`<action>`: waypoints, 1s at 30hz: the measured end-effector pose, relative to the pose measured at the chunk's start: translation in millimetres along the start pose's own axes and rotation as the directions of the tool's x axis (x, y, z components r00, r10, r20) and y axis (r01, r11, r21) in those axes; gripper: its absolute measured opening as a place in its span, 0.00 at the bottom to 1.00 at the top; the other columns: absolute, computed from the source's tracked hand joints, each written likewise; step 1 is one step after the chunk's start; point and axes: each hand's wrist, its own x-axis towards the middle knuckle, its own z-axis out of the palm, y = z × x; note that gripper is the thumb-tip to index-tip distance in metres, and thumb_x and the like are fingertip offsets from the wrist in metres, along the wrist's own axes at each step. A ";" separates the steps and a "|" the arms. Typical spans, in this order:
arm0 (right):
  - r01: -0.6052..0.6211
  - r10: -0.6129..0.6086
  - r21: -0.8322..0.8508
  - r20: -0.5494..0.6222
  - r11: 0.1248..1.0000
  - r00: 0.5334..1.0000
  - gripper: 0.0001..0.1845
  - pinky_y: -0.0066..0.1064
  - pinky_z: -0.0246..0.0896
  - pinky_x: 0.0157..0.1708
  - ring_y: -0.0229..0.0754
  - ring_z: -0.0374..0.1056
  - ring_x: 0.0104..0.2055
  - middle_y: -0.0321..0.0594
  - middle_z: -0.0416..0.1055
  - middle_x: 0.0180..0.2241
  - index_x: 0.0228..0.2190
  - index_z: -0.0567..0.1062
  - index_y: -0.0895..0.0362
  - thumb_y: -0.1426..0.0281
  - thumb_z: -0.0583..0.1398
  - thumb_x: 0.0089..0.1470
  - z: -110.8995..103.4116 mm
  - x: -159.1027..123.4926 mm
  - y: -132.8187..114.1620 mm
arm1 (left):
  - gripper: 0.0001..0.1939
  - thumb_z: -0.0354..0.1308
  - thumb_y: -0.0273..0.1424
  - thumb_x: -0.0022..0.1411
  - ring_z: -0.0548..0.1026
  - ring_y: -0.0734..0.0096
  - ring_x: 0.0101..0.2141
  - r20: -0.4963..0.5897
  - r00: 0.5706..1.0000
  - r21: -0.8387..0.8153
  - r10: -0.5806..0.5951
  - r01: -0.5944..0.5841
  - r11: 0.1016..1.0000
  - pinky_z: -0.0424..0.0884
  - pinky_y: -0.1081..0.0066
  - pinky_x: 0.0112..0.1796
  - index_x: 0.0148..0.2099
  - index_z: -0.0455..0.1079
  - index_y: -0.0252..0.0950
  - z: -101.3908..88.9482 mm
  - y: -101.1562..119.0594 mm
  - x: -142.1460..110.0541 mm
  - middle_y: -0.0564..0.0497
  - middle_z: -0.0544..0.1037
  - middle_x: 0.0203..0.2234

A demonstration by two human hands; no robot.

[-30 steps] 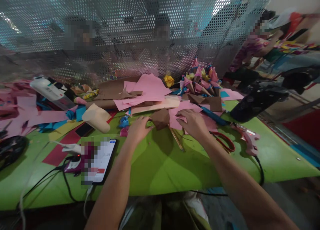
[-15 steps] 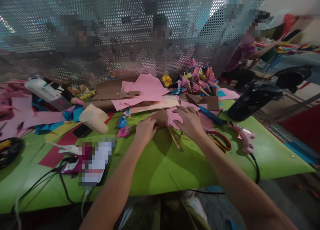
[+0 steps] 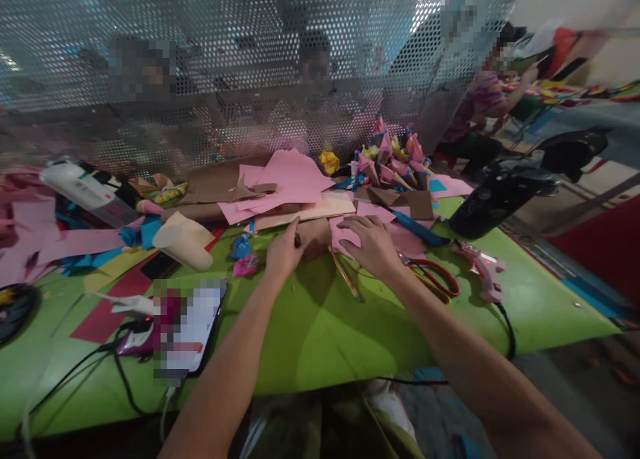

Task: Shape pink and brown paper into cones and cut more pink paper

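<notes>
Drawing leftward off middle of brown paper (image 3: pixel 318 236), left hand (image 3: pixel 281 254) now by its left edge; grip cannot be told. Right hand (image 3: pixel 374 244) spread wide over pink paper (image 3: pixel 341 238). Brown paper between hands, apparently mid-handling.

On table (image 3: pixel 310 352), front left: phone (image 3: pixel 197 326). Behind it: rolled paper (image 3: pixel 183 240). To right: scissors (image 3: pixel 436 277), then glue gun (image 3: pixel 486 270). Toward back: stacked sheets (image 3: pixel 295 179), left of paper cones (image 3: pixel 390 159). Behind both: perforated panel (image 3: pixel 235 106).
</notes>
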 end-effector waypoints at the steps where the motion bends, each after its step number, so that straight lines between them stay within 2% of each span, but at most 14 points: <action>1: -0.006 0.007 0.019 -0.011 1.000 1.000 0.18 0.55 0.61 0.54 0.59 0.67 0.55 0.47 0.77 0.52 0.49 0.78 0.51 0.71 0.62 0.55 -0.1 0.3 -0.5 | 0.36 0.64 0.28 0.58 0.78 0.52 0.50 -0.030 0.999 -0.086 -0.023 0.020 0.996 0.70 0.57 0.52 0.68 0.60 0.37 0.2 -1.6 -0.4 0.39 0.80 0.49; 3: -0.034 0.036 0.076 -0.029 0.997 0.999 0.20 0.54 0.62 0.53 0.59 0.68 0.54 0.48 0.77 0.52 0.50 0.77 0.53 0.72 0.62 0.54 -0.8 1.1 -1.9 | 0.31 0.65 0.27 0.56 0.78 0.54 0.49 -0.081 0.994 -0.312 -0.067 0.039 0.949 0.71 0.57 0.52 0.62 0.67 0.36 1.4 -4.3 -1.1 0.40 0.81 0.48; 4: -0.055 0.059 0.121 -0.032 0.991 0.998 0.21 0.53 0.63 0.53 0.59 0.69 0.53 0.49 0.77 0.52 0.51 0.76 0.54 0.71 0.62 0.54 -1.3 1.5 -2.7 | 0.27 0.65 0.27 0.55 0.79 0.55 0.48 -0.091 0.992 -0.443 -0.085 0.036 0.896 0.72 0.58 0.52 0.57 0.71 0.35 2.2 -4.9 -1.8 0.41 0.82 0.47; 7: -0.129 0.139 0.336 -0.005 0.933 0.990 0.24 0.49 0.66 0.51 0.55 0.71 0.51 0.51 0.76 0.51 0.53 0.72 0.56 0.67 0.63 0.54 -1.4 2.0 -5.9 | 0.19 0.68 0.34 0.51 0.81 0.59 0.41 -0.057 0.988 -0.764 -0.145 0.050 0.644 0.76 0.60 0.46 0.45 0.76 0.33 4.4 -1.7 -5.9 0.44 0.84 0.40; 10: -0.195 0.172 0.575 0.096 0.795 0.980 0.28 0.43 0.69 0.47 0.51 0.73 0.49 0.51 0.76 0.49 0.53 0.70 0.57 0.60 0.64 0.53 3.1 1.8 -9.8 | 0.24 0.72 0.36 0.44 0.81 0.62 0.36 -0.007 0.980 -0.884 -0.197 0.086 0.460 0.78 0.60 0.41 0.44 0.76 0.33 5.7 8.4 -12.4 0.45 0.84 0.37; 13: -0.256 0.160 0.738 0.200 0.624 0.967 0.26 0.40 0.71 0.44 0.48 0.75 0.46 0.49 0.78 0.46 0.48 0.71 0.56 0.57 0.66 0.50 11.1 1.3 -12.2 | 0.26 0.74 0.35 0.41 0.81 0.61 0.36 0.056 0.979 -0.917 -0.195 0.128 0.377 0.79 0.60 0.40 0.44 0.77 0.32 7.1 20.0 -18.3 0.43 0.84 0.38; 15: -0.279 0.177 0.792 0.218 0.543 0.960 0.23 0.39 0.71 0.44 0.47 0.76 0.43 0.46 0.79 0.43 0.43 0.72 0.56 0.59 0.67 0.48 15.5 0.9 -12.1 | 0.26 0.74 0.36 0.40 0.81 0.59 0.37 0.107 0.979 -0.914 -0.175 0.167 0.370 0.78 0.61 0.39 0.43 0.77 0.32 7.4 25.3 -21.2 0.43 0.84 0.38; 17: -0.293 0.208 0.803 0.214 0.520 0.955 0.18 0.39 0.71 0.42 0.47 0.75 0.40 0.42 0.79 0.38 0.38 0.73 0.56 0.61 0.67 0.45 17.4 0.6 -11.1 | 0.25 0.73 0.40 0.43 0.81 0.58 0.38 0.137 0.977 -0.892 -0.164 0.194 0.409 0.78 0.62 0.39 0.43 0.77 0.33 6.2 27.8 -23.5 0.42 0.84 0.39; 21: -0.313 0.214 0.761 0.230 0.568 0.949 0.13 0.35 0.68 0.35 0.43 0.72 0.33 0.37 0.77 0.31 0.33 0.74 0.55 0.63 0.65 0.45 14.5 0.1 -9.5 | 0.21 0.65 0.47 0.54 0.80 0.57 0.44 0.060 0.993 -0.834 -0.104 0.107 0.541 0.76 0.60 0.45 0.43 0.79 0.37 -0.7 26.5 -25.8 0.45 0.84 0.42; 24: -0.301 0.218 0.688 0.208 0.660 0.954 0.11 0.30 0.63 0.29 0.40 0.68 0.27 0.34 0.74 0.25 0.29 0.73 0.55 0.61 0.63 0.48 11.5 -0.7 -8.9 | 0.18 0.65 0.45 0.55 0.80 0.58 0.44 0.056 0.997 -0.822 -0.044 0.071 0.565 0.74 0.58 0.49 0.40 0.80 0.37 -7.7 21.5 -24.1 0.46 0.84 0.40; 26: -0.297 0.237 0.620 0.181 0.726 0.955 0.11 0.29 0.60 0.26 0.39 0.66 0.25 0.33 0.73 0.23 0.28 0.74 0.55 0.60 0.61 0.51 9.7 -1.5 -8.0 | 0.17 0.67 0.44 0.53 0.80 0.60 0.40 0.021 0.996 -0.833 -0.084 0.064 0.550 0.75 0.61 0.45 0.39 0.80 0.38 -13.6 15.1 -20.5 0.47 0.84 0.36; 27: -0.296 0.245 0.583 0.166 0.757 0.955 0.11 0.29 0.60 0.26 0.39 0.67 0.25 0.34 0.74 0.23 0.28 0.74 0.55 0.61 0.59 0.54 8.8 -1.8 -7.6 | 0.17 0.67 0.44 0.52 0.80 0.62 0.38 -0.036 0.990 -0.837 -0.134 0.043 0.545 0.76 0.64 0.41 0.39 0.79 0.37 -16.9 10.7 -18.1 0.48 0.84 0.34; 28: -0.290 0.245 0.540 0.156 0.790 0.957 0.12 0.29 0.61 0.27 0.39 0.68 0.25 0.35 0.75 0.23 0.28 0.75 0.55 0.61 0.58 0.56 7.9 -2.1 -7.6 | 0.17 0.67 0.45 0.51 0.79 0.64 0.34 -0.118 0.973 -0.840 -0.200 0.010 0.543 0.75 0.66 0.37 0.38 0.79 0.37 -20.3 5.7 -15.4 0.49 0.83 0.31; 30: -0.248 0.191 0.439 0.170 0.863 0.967 0.12 0.32 0.65 0.31 0.43 0.73 0.30 0.38 0.79 0.28 0.31 0.78 0.55 0.63 0.56 0.58 6.8 -2.8 -9.6 | 0.17 0.67 0.45 0.51 0.77 0.68 0.29 -0.260 0.909 -0.844 -0.326 -0.050 0.534 0.72 0.70 0.30 0.36 0.78 0.36 -26.8 -5.6 -9.9 0.50 0.80 0.28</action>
